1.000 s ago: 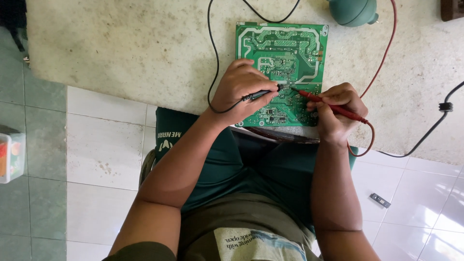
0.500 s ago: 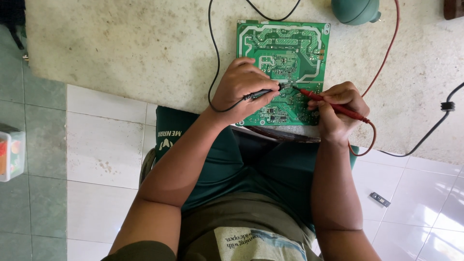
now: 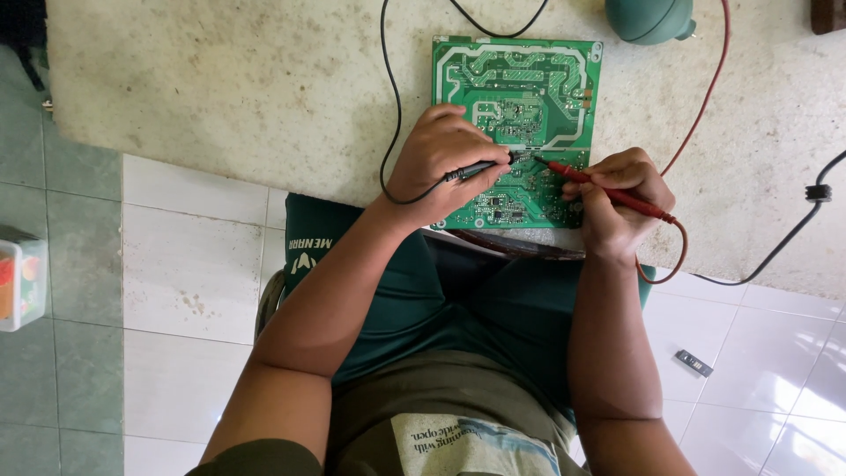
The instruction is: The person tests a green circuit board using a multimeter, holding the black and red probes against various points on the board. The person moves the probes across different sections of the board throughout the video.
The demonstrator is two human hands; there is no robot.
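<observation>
A green circuit board [image 3: 515,84] lies solder side up on a worn white table [image 3: 220,97], its near edge at the table's front. My left hand [image 3: 436,163] grips a black test probe [image 3: 480,167], its tip on the board's middle. My right hand [image 3: 617,198] grips a red test probe [image 3: 564,170], tip pointing left, close to the black tip. A black lead [image 3: 385,97] and a red lead [image 3: 701,106] run from the probes to the far edge of the table.
A teal rounded object [image 3: 648,18] sits beyond the board. A black cable [image 3: 793,229] crosses the table's right side. White and grey floor tiles [image 3: 176,264] lie below; a small dark part [image 3: 693,362] rests on them at right, a plastic box [image 3: 19,282] at left.
Both hands and probe tips stay at about the same spot on the board; only the view has shifted slightly.
</observation>
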